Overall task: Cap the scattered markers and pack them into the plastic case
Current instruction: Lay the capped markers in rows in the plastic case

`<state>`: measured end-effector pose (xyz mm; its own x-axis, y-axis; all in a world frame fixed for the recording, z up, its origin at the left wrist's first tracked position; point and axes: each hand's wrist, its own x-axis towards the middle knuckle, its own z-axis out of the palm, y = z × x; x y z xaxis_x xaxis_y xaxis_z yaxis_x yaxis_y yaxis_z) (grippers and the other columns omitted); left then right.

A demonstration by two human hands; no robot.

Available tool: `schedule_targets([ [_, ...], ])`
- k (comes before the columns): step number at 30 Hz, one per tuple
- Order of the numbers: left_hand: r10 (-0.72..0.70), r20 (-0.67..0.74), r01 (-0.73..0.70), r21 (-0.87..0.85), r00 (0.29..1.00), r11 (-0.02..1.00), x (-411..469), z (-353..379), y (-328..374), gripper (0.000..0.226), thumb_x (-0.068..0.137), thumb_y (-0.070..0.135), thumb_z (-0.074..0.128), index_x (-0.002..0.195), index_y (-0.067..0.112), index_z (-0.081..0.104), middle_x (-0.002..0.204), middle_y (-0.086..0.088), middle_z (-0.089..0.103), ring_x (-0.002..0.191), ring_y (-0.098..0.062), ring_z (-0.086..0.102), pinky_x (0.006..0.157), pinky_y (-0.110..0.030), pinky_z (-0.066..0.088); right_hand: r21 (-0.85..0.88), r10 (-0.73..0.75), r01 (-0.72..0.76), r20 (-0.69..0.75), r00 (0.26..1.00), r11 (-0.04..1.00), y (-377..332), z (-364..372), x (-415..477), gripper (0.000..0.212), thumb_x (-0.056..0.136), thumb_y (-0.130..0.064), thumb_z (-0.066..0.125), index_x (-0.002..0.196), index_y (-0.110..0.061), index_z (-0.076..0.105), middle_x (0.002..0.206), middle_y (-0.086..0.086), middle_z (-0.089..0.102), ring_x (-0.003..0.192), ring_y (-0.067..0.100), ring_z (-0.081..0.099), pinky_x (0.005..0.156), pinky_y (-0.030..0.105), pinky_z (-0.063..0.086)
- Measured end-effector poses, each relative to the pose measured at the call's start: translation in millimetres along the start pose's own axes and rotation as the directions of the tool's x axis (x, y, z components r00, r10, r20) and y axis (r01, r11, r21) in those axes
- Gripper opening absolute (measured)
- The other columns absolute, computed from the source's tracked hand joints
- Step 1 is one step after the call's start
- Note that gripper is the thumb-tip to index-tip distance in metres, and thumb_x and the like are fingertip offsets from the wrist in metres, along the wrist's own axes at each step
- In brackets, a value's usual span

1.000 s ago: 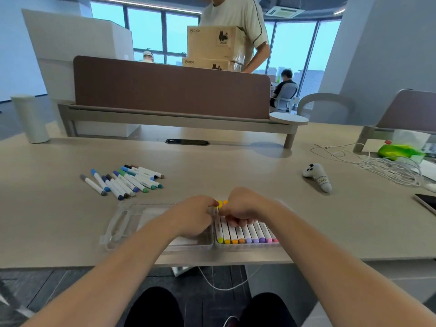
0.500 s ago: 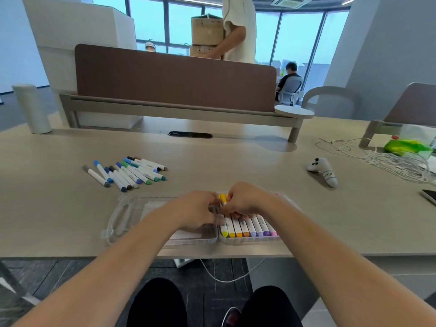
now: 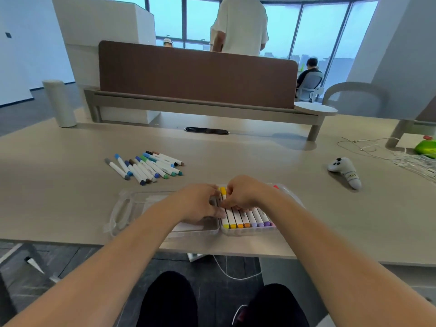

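Pinching one marker (image 3: 223, 191), left hand (image 3: 199, 205) and right hand (image 3: 245, 193) sit above the case (image 3: 250, 232).

Both bare forearms reach in from the bottom corners and meet at centre frame. Left hand (image 3: 197, 202) is knuckles up, fingers curled round a grey marker (image 3: 213, 201). Right hand (image 3: 245, 192) sits right against it, knuckles up too, fingers tucked under; what they grip is hidden. Dark-trousered knees show at bottom centre.
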<state>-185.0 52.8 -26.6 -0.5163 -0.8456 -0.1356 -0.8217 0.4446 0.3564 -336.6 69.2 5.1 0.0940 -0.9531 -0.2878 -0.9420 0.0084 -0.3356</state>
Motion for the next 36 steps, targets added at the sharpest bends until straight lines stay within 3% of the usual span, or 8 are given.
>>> schedule_targets([
  [6, -0.076, -0.001, 0.075, -0.036, 0.997, 0.997, -13.6, -8.7, -15.8, 0.066, 0.083, 0.05, 0.071, 0.14, 0.028, 0.049, 0.137, 0.005, 0.058, 0.119, -0.017, 0.057, 0.104, -0.044, 0.045, -0.013, -0.049, 0.049, -0.013, 0.999, 0.999, -19.9, 6.4, 10.6, 0.021, 0.092, -0.029, 0.067, 0.084, -0.009, 0.063, 0.076, 0.004, 0.063, 0.064, 0.015, 0.059, 0.063, 0.024, 0.049],
  [13, -0.138, -0.017, 0.138, 0.017, 0.99, 0.99, -33.4, -25.7, -33.2, 0.049, 0.087, 0.046, 0.068, 0.13, 0.03, 0.056, 0.122, 0.006, 0.065, 0.107, -0.016, 0.06, 0.097, -0.041, 0.049, -0.065, -0.061, 0.06, -0.009, 0.998, 0.996, -51.4, 16.0, 30.8, 0.032, 0.09, -0.032, 0.067, 0.103, -0.003, 0.069, 0.1, 0.014, 0.072, 0.09, 0.025, 0.069, 0.083, 0.034, 0.054],
  [17, -0.133, -0.029, 0.132, -0.043, 0.991, 0.99, -39.3, -30.6, -45.6, 0.049, 0.089, 0.044, 0.066, 0.135, 0.03, 0.054, 0.133, 0.005, 0.06, 0.116, -0.017, 0.057, 0.102, -0.039, 0.047, -0.07, -0.054, 0.055, 0.022, 0.998, 0.996, -66.3, 12.7, 38.7, 0.028, 0.092, -0.031, 0.064, 0.091, -0.003, 0.069, 0.083, 0.011, 0.071, 0.075, 0.024, 0.067, 0.074, 0.033, 0.055],
  [22, -0.208, -0.209, 0.168, -0.194, 0.955, 0.967, -49.7, -48.4, -67.8, 0.04, 0.097, 0.037, 0.057, 0.136, 0.027, 0.057, 0.137, 0.003, 0.058, 0.118, -0.017, 0.057, 0.103, -0.035, 0.046, -0.098, -0.078, 0.063, -0.157, 0.985, 0.993, -87.7, 16.4, 64.1, 0.025, 0.093, -0.032, 0.065, 0.077, -0.014, 0.057, 0.073, 0.0, 0.054, 0.07, 0.015, 0.053, 0.062, 0.025, 0.04],
  [25, -0.247, -0.311, 0.173, -0.248, 0.918, 0.953, -54.8, -68.0, -83.4, 0.027, 0.1, 0.032, 0.051, 0.115, 0.021, 0.069, 0.11, 0.001, 0.069, 0.09, -0.013, 0.063, 0.082, -0.029, 0.052, -0.093, -0.077, 0.059, -0.209, 0.975, 0.994, -103.2, 17.4, 83.2, 0.02, 0.09, -0.03, 0.067, 0.096, -0.012, 0.065, 0.08, 0.001, 0.059, 0.075, 0.016, 0.058, 0.06, 0.025, 0.042],
  [29, -0.28, -0.386, 0.152, -0.329, 0.879, 0.932, -53.2, -86.7, -103.1, 0.027, 0.101, 0.024, 0.046, 0.098, 0.012, 0.071, 0.088, -0.001, 0.066, 0.066, -0.008, 0.053, 0.055, -0.019, 0.037, -0.149, -0.041, 0.003, -0.258, 0.965, 0.989, -115.0, 14.3, 107.3, 0.014, 0.092, -0.026, 0.065, 0.096, -0.012, 0.063, 0.08, 0.001, 0.058, 0.071, 0.014, 0.056, 0.058, 0.026, 0.039],
  [33, -0.312, -0.338, 0.158, -0.413, 0.888, 0.897, -43.6, -90.0, -118.8, 0.026, 0.1, 0.027, 0.046, 0.093, 0.017, 0.069, 0.09, -0.001, 0.069, 0.086, -0.022, 0.067, 0.068, -0.031, 0.051, -0.242, 0.003, -0.075, -0.283, 0.959, 0.967, -120.5, 7.6, 124.3, 0.009, 0.093, -0.017, 0.061, 0.087, -0.015, 0.054, 0.08, 0.002, 0.056, 0.069, 0.014, 0.053, 0.066, 0.028, 0.045],
  [36, -0.326, -0.339, 0.17, -0.416, 0.883, 0.893, -35.2, -87.5, -127.2, 0.027, 0.099, 0.025, 0.046, 0.095, 0.013, 0.07, 0.093, -0.006, 0.07, 0.089, -0.024, 0.067, 0.075, -0.033, 0.051, -0.272, 0.041, -0.104, -0.226, 0.973, 0.957, -121.9, 6.4, 135.7, 0.013, 0.092, -0.018, 0.063, 0.083, -0.013, 0.055, 0.08, 0.002, 0.057, 0.07, 0.014, 0.052, 0.068, 0.027, 0.045],
])
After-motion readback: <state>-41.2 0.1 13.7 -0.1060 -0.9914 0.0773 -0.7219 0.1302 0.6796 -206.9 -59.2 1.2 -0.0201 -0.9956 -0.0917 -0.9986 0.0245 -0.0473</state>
